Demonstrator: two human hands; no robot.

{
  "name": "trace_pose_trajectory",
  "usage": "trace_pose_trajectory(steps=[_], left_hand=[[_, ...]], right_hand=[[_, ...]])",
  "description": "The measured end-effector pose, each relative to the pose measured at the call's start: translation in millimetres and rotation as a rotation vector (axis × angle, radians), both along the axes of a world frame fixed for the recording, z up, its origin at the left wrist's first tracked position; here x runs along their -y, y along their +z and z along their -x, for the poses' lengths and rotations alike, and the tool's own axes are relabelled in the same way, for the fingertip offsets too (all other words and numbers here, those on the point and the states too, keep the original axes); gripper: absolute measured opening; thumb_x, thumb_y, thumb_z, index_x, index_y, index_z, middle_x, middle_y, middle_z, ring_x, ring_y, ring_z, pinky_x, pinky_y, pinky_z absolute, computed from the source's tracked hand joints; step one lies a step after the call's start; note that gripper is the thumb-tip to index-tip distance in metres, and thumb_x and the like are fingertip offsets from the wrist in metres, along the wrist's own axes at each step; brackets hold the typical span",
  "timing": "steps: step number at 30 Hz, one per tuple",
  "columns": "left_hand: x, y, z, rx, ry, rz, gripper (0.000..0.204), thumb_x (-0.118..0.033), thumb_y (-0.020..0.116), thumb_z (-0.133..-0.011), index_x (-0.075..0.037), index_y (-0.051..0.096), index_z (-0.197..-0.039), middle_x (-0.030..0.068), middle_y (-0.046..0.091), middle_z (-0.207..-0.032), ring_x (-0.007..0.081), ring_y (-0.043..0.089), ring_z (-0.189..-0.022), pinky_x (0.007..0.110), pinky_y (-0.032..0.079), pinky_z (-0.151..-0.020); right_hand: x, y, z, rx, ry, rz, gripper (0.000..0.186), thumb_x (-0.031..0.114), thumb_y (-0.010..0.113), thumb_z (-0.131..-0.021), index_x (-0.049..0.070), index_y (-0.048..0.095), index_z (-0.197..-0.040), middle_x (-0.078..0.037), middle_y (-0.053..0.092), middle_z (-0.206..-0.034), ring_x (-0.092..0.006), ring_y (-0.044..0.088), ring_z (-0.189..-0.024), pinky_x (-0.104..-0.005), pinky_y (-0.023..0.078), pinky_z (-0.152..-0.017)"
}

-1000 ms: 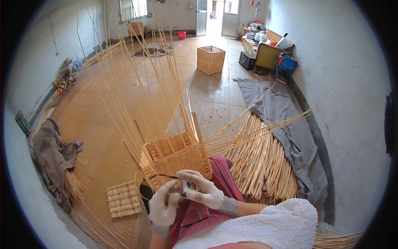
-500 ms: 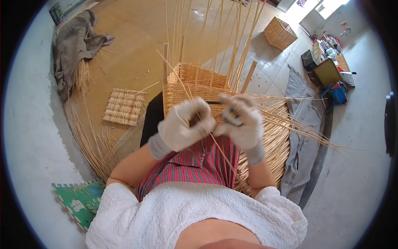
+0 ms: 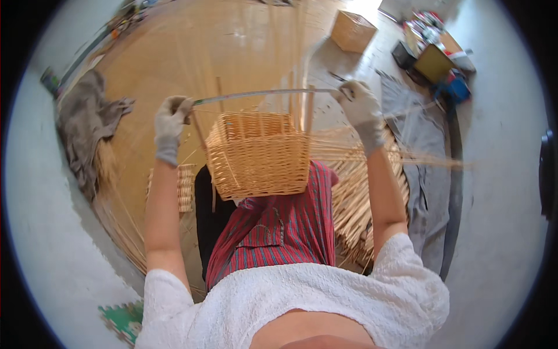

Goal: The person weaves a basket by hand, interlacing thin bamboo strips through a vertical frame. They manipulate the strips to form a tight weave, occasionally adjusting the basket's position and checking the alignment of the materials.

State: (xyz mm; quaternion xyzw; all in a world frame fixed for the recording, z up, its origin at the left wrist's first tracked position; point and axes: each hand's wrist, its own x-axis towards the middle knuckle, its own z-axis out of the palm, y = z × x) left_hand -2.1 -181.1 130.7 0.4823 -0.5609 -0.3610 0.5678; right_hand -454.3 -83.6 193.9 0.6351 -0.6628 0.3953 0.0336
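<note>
My gloved left hand (image 3: pixel 173 125) is closed on the left end of a narrow tape measure (image 3: pixel 261 92), stretched level above a woven wicker basket (image 3: pixel 258 163). My gloved right hand (image 3: pixel 360 113) grips the tape's other end, where a small dark part shows among the fingers. The basket sits at my knees over a red striped apron (image 3: pixel 273 232). Long pale upright canes rise from it, blurred, along with a few short wooden stakes (image 3: pixel 309 107); other canes fan out to the right.
A square woven mat (image 3: pixel 185 189) lies left of the basket. Bundled canes (image 3: pixel 354 203) and a grey cloth (image 3: pixel 424 198) lie right; a brown cloth (image 3: pixel 87 122) lies left. Another basket (image 3: pixel 351 32) stands ahead, near piled belongings (image 3: pixel 433 61). Walls run along both sides.
My hands have moved up and far apart, drawing the tape out between them; earlier they were together at the basket's near side. The view has also shifted, showing more of the whole basket.
</note>
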Motion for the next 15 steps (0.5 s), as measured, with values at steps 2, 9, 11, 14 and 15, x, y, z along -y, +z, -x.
trace_pose_trajectory(steps=[2,9,11,14,15], left_hand=[[-4.0,-1.2,7.7,-0.001,0.027,0.035,0.016,-0.017,0.073,-0.098,-0.004,0.071,-0.107,0.0024,0.071,-0.088,0.0076,0.061,-0.072,0.025,0.052,-0.058],[-22.5,28.0,-1.5,-0.104,0.113,0.086,0.021,-0.021,0.065,-0.104,-0.006,0.069,-0.118,0.0022,0.069,-0.092,0.0071,0.060,-0.066,0.022,0.049,-0.054],[-38.6,44.5,-18.6,-0.089,0.220,0.163,0.023,-0.025,0.061,-0.106,-0.008,0.068,-0.120,0.0033,0.068,-0.094,0.0072,0.059,-0.065,0.022,0.048,-0.054],[-51.2,55.9,-80.0,-0.151,0.496,0.363,0.023,-0.024,0.057,-0.108,-0.008,0.067,-0.122,0.0069,0.068,-0.095,0.0113,0.063,-0.067,0.024,0.051,-0.057],[-55.0,50.2,-105.1,-0.127,0.626,0.412,0.022,-0.024,0.058,-0.107,-0.010,0.068,-0.121,0.0078,0.069,-0.098,0.0130,0.065,-0.068,0.025,0.052,-0.056]], right_hand=[[5.3,-8.6,3.1,-0.025,-0.028,-0.003,0.035,0.040,0.080,-0.085,0.008,0.073,-0.098,-0.011,0.068,-0.097,-0.0306,0.067,-0.091,-0.0410,0.053,-0.082],[11.2,-16.8,26.4,-0.042,-0.144,-0.045,0.037,0.043,0.080,-0.084,0.009,0.072,-0.097,-0.010,0.069,-0.096,-0.0302,0.067,-0.093,-0.0402,0.053,-0.083],[10.4,-16.6,32.2,-0.024,-0.078,-0.044,0.035,0.041,0.080,-0.085,0.009,0.073,-0.097,-0.011,0.069,-0.096,-0.0305,0.068,-0.093,-0.0400,0.053,-0.082],[5.4,-11.6,28.8,0.051,-0.013,-0.103,0.032,0.036,0.079,-0.086,0.008,0.074,-0.099,-0.012,0.070,-0.095,-0.0295,0.068,-0.091,-0.0393,0.053,-0.081],[1.5,-10.3,22.6,0.084,0.012,-0.139,0.031,0.035,0.079,-0.086,0.008,0.075,-0.099,-0.012,0.070,-0.095,-0.0290,0.069,-0.090,-0.0390,0.053,-0.080]])
